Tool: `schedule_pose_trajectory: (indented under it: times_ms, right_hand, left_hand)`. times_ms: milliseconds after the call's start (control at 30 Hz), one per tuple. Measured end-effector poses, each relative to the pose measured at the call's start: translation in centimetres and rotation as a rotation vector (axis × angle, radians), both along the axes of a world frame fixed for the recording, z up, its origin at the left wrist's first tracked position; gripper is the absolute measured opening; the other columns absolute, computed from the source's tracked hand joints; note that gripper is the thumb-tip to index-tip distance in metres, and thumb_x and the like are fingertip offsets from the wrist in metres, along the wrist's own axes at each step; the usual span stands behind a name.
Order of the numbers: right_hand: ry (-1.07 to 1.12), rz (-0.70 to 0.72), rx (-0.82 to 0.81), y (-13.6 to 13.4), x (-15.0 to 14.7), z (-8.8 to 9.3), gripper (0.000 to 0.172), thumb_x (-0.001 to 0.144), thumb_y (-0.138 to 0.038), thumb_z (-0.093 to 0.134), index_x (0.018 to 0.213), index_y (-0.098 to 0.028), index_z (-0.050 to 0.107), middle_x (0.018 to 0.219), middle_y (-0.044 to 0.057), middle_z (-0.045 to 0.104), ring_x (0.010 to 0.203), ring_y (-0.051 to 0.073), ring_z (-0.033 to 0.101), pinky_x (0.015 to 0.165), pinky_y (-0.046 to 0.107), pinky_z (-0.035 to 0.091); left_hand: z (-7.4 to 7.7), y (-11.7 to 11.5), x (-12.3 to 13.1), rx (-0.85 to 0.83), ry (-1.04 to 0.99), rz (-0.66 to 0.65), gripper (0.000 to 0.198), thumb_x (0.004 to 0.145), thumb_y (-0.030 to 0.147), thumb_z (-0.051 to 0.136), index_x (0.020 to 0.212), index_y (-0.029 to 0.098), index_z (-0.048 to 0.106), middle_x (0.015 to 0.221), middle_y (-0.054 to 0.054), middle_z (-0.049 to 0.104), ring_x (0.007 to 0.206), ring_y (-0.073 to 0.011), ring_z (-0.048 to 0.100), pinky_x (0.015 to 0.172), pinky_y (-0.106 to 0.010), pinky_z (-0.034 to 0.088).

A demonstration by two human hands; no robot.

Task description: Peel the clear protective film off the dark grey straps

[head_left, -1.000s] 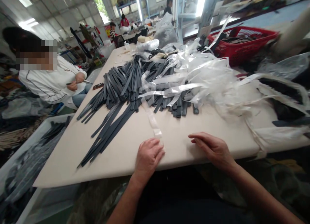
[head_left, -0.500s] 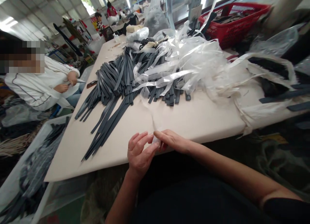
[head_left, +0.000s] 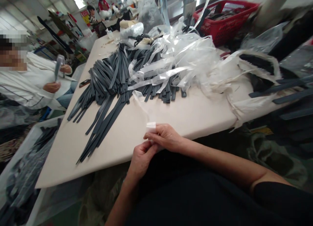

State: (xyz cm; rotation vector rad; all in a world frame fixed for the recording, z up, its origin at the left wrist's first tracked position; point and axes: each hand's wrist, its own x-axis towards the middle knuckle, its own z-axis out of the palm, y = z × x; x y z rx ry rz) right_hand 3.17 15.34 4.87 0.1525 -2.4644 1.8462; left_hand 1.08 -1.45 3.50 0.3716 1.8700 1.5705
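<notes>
— Where's the strip (head_left: 151, 125)?
— At the near edge of the tabletop (head_left: 117, 138). Its end is pinched by the right hand (head_left: 167, 138) in a narrow grip, and the rest trails toward the straps (head_left: 110, 79).
— And the left hand (head_left: 141, 156)?
— Just below, touching the right. Its grip is tucked under, so I cannot tell.

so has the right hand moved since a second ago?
Yes. Against the near edge of the table, the right hand came left to the clear strip, now pinching its end beside the left hand.
</notes>
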Motion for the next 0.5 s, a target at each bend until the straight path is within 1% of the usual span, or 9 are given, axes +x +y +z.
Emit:
schedule_pose_trajectory:
  times_ms: [67, 100, 133, 233, 267, 300, 367, 433, 500]
  right_hand:
    - [0.07, 0.013, 0.056, -0.1, 0.3, 0.2, 0.026, 0.089, -0.027, 0.055, 0.073, -0.018, 0.074, 0.068, -0.001, 0.057, 0.067, 0.012, 0.052, 0.065, 0.023, 0.037]
    - [0.071, 0.021, 0.037, -0.2, 0.4, 0.3, 0.025, 0.088, -0.026, 0.056, 0.072, -0.018, 0.073, 0.069, -0.001, 0.057, 0.068, 0.012, 0.052, 0.066, 0.023, 0.037]
    - [0.028, 0.027, -0.037, -0.3, 0.4, 0.2, 0.023, 0.086, -0.024, 0.058, 0.071, -0.018, 0.073, 0.07, -0.001, 0.058, 0.069, 0.012, 0.052, 0.067, 0.023, 0.037]
    - [-0.256, 0.042, -0.418, -0.6, -0.1, -0.5, 0.013, 0.077, -0.024, 0.065, 0.072, -0.015, 0.073, 0.071, 0.0, 0.063, 0.066, 0.012, 0.053, 0.062, 0.023, 0.037]
    - [-0.338, 0.043, -0.528, -0.7, -0.4, -0.8, 0.015, 0.076, -0.026, 0.065, 0.073, -0.014, 0.073, 0.071, 0.001, 0.065, 0.063, 0.012, 0.053, 0.059, 0.023, 0.037]
    - [-0.387, 0.037, -0.602, -0.7, -0.9, -1.1, 0.018, 0.077, -0.03, 0.065, 0.075, -0.014, 0.073, 0.071, 0.001, 0.067, 0.06, 0.011, 0.052, 0.057, 0.022, 0.037]
    - [-0.407, 0.009, -0.665, -0.6, -1.9, -1.5, 0.026, 0.079, -0.037, 0.063, 0.081, -0.013, 0.073, 0.073, 0.003, 0.068, 0.057, 0.01, 0.051, 0.054, 0.021, 0.036]
    - [-0.425, -0.032, -0.72, -0.2, -3.2, -1.8, 0.029, 0.081, -0.039, 0.062, 0.085, -0.012, 0.073, 0.074, 0.004, 0.069, 0.056, 0.009, 0.05, 0.053, 0.02, 0.036]
    - [-0.448, -0.075, -0.749, 0.4, -4.5, -1.9, 0.027, 0.084, -0.036, 0.06, 0.087, -0.013, 0.072, 0.076, 0.005, 0.07, 0.055, 0.009, 0.05, 0.051, 0.02, 0.037]
  left_hand:
    - [0.0, 0.2, 0.0, 0.003, -0.024, -0.001, 0.033, 0.082, 0.045, 0.068, 0.092, 0.014, 0.076, 0.085, -0.005, 0.075, 0.085, -0.0221, 0.066, 0.084, -0.032, 0.049]
    - [-0.1, 0.2, 0.0, -0.005, -0.031, -0.007, 0.033, 0.082, 0.046, 0.068, 0.09, 0.014, 0.076, 0.084, -0.005, 0.075, 0.084, -0.0226, 0.066, 0.084, -0.033, 0.049]
    - [-0.1, 0.1, 0.0, -0.02, -0.032, -0.019, 0.034, 0.081, 0.046, 0.068, 0.088, 0.014, 0.076, 0.082, -0.005, 0.074, 0.084, -0.0231, 0.066, 0.084, -0.033, 0.049]
    - [0.4, -0.1, 0.4, -0.089, 0.013, -0.115, 0.031, 0.082, 0.045, 0.067, 0.085, 0.015, 0.077, 0.081, -0.006, 0.074, 0.081, -0.0234, 0.065, 0.08, -0.032, 0.048]
    - [0.8, -0.3, 0.7, -0.107, 0.04, -0.162, 0.03, 0.082, 0.044, 0.067, 0.082, 0.016, 0.077, 0.08, -0.006, 0.074, 0.079, -0.0228, 0.064, 0.077, -0.032, 0.048]
    - [1.2, -0.6, 1.0, -0.11, 0.065, -0.213, 0.029, 0.082, 0.044, 0.066, 0.079, 0.017, 0.077, 0.078, -0.006, 0.073, 0.077, -0.0223, 0.064, 0.075, -0.031, 0.048]
    - [2.2, -1.6, 1.8, -0.057, 0.09, -0.325, 0.029, 0.082, 0.046, 0.065, 0.077, 0.02, 0.077, 0.077, -0.007, 0.073, 0.073, -0.0217, 0.064, 0.071, -0.031, 0.048]
    - [3.0, -3.4, 2.3, 0.024, 0.078, -0.42, 0.034, 0.083, 0.052, 0.063, 0.074, 0.022, 0.077, 0.074, -0.008, 0.072, 0.071, -0.0226, 0.066, 0.069, -0.033, 0.051]
    - [3.6, -6.0, 2.5, 0.064, 0.091, -0.441, 0.042, 0.077, 0.063, 0.063, 0.064, 0.025, 0.074, 0.064, -0.008, 0.07, 0.063, -0.0235, 0.066, 0.064, -0.036, 0.053]
